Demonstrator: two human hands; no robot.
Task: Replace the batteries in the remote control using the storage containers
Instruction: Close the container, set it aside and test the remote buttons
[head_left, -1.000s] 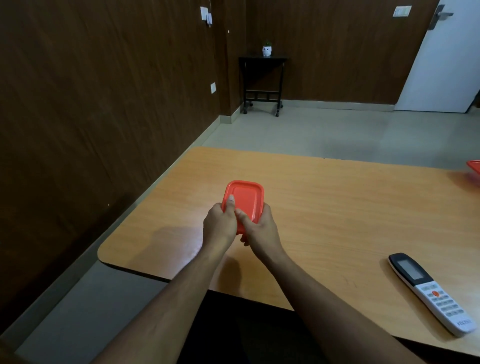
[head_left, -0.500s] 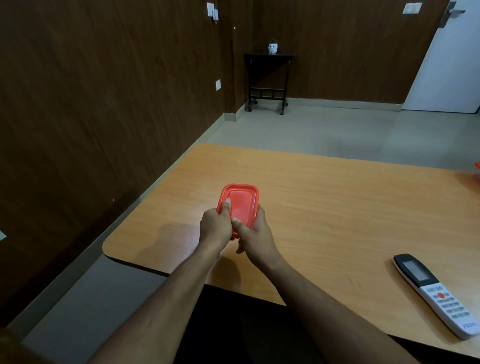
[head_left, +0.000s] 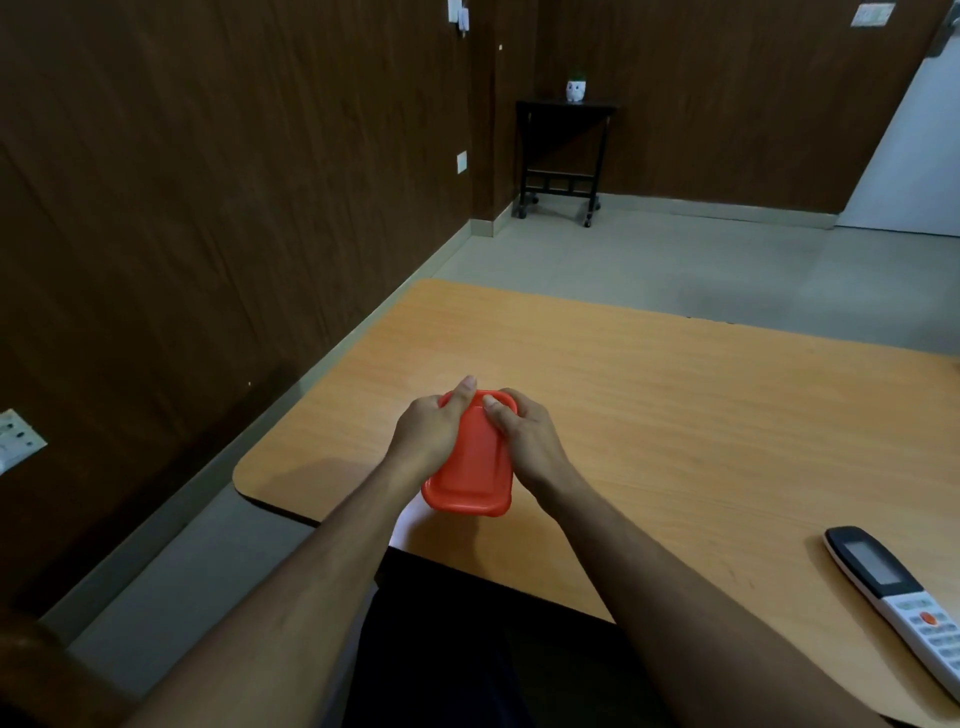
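Since half a second ago I see the red storage container (head_left: 470, 462) has come toward me and tipped, so its near end now hangs past the table (head_left: 675, 415) edge, where before it sat further in, and both hands have slid up along its sides to the far end. My left hand (head_left: 428, 441) curls round the container's left side, its fingers (head_left: 464, 391) bent over the far rim with the thumb laid along the lid. My right hand (head_left: 524, 441) grips the right side the same way, its thumb pressed on the lid near the far corner. Both wrists are bent inward and the forearms run back toward me in a narrow V. The container lies between the two palms, lid facing up at me, long axis pointing away. I cannot tell whether the lid is lifted from the body. The remote control (head_left: 893, 592) lies on the table well off to the right, screen up, touched by neither hand.
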